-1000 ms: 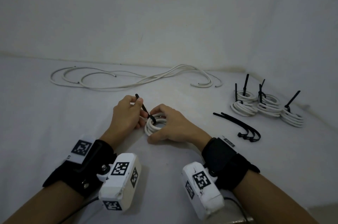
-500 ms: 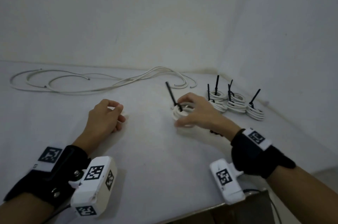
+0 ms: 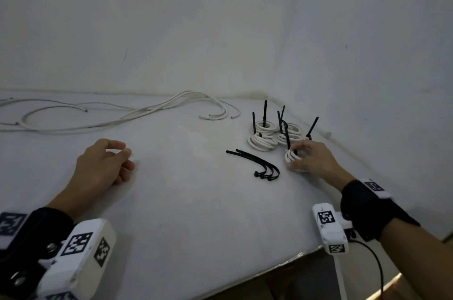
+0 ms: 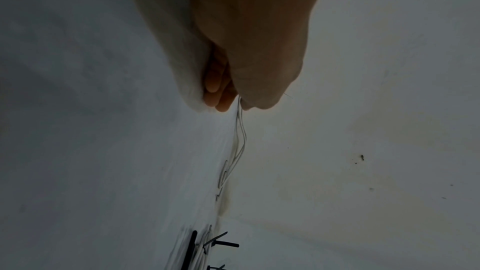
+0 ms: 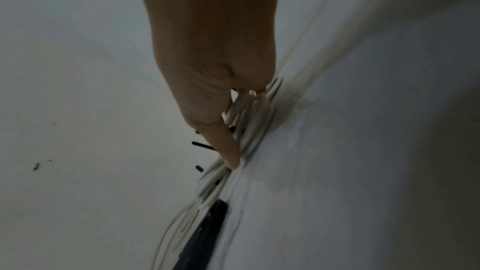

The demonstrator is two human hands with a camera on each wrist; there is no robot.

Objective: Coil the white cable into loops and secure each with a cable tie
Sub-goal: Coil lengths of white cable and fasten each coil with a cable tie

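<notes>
White bench point(image 3: 196, 201): your right hand point(image 3: 316, 160) grips the tied white cable coil point(image 3: 293, 156), setting it down; left hand point(image 3: 103, 164) idle, loosely curled. Next, release.

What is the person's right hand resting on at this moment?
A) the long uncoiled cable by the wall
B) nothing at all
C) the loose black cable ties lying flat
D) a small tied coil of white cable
D: the right hand curls round a small tied coil beside the finished coils; the loose cable ties lie apart from it.
</notes>
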